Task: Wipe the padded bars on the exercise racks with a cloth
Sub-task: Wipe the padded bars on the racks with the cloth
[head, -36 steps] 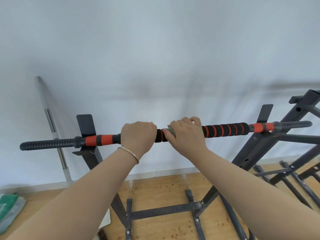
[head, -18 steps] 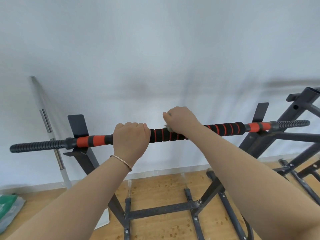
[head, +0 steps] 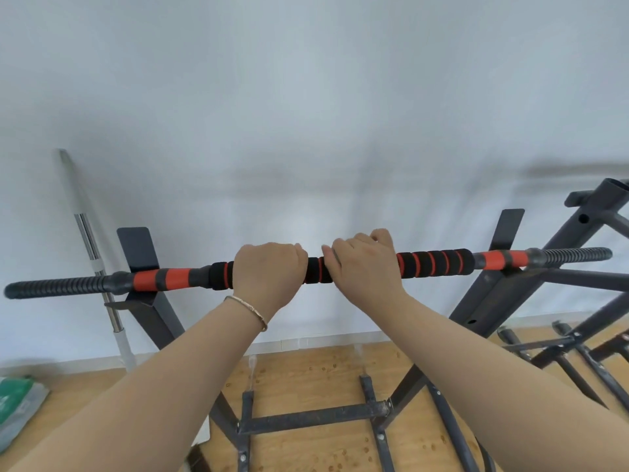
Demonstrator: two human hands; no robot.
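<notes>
A padded bar (head: 434, 263) with black foam and orange rings lies across a dark steel rack (head: 149, 311) at chest height. My left hand (head: 269, 277) is wrapped around the foam left of the middle. Just to its right, my right hand (head: 366, 267) grips over the bar. A thin grey sliver of cloth (head: 335, 256) shows at the fingers' left edge; the rest of it is hidden under the palm.
A chrome pole (head: 92, 253) leans on the white wall at the left. More dark rack frames (head: 592, 229) stand at the right. A green and white packet (head: 17, 407) lies on the wooden floor at the lower left.
My right hand slid left along the foam and has now come back to the right. The left hand kept its grip on the bar.
</notes>
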